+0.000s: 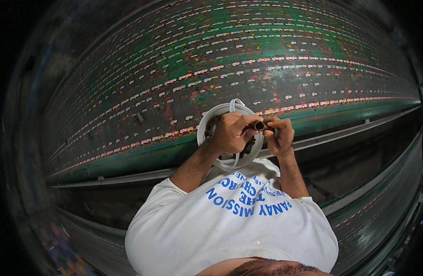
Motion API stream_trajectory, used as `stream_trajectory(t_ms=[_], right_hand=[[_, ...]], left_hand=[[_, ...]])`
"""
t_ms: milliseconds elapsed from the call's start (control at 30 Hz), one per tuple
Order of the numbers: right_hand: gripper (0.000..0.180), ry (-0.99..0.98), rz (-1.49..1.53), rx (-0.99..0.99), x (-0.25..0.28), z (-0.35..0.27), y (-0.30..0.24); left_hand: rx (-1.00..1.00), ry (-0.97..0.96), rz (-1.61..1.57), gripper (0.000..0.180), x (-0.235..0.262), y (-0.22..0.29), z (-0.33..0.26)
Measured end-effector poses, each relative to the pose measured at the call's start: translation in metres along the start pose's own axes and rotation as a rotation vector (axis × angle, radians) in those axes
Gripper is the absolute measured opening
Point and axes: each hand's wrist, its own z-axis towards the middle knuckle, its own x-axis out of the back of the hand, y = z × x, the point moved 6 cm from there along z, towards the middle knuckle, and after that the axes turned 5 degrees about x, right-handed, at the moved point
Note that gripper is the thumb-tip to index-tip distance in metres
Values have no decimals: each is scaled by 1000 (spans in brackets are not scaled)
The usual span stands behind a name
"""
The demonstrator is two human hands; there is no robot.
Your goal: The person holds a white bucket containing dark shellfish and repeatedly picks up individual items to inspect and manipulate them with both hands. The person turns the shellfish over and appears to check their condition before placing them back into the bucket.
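Note:
A short brown tube (259, 126) with a round open end is held up over the right side of a white bucket (205, 123). My left hand (230, 133) grips it between thumb and fingers. My right hand (280, 135) pinches at its right side, the fingertips close to the open end. Inside the bucket lie several dark brown pieces (249, 146), partly hidden by my left hand and wrist; their kind is hard to make out. The bucket's white strap-like handle (236, 103) stands up at the far rim.
Beyond the bucket stretches a long green and dark table (174, 99), covered with rows of small pink and white printed marks and paint spots. A pale rail (331, 135) runs along its near edge. Another similar long table (368, 225) lies at the lower right.

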Motion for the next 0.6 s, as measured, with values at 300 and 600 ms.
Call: stream_trajectory(t_ms=[300, 600], right_hand=[[45, -38, -200, 37, -1, 29, -9], [30, -39, -280, -566, 4, 39, 133]], left_hand=[[1, 8, -38, 47, 6, 6, -2], [-68, -4, -19, 41, 4, 11, 1]])
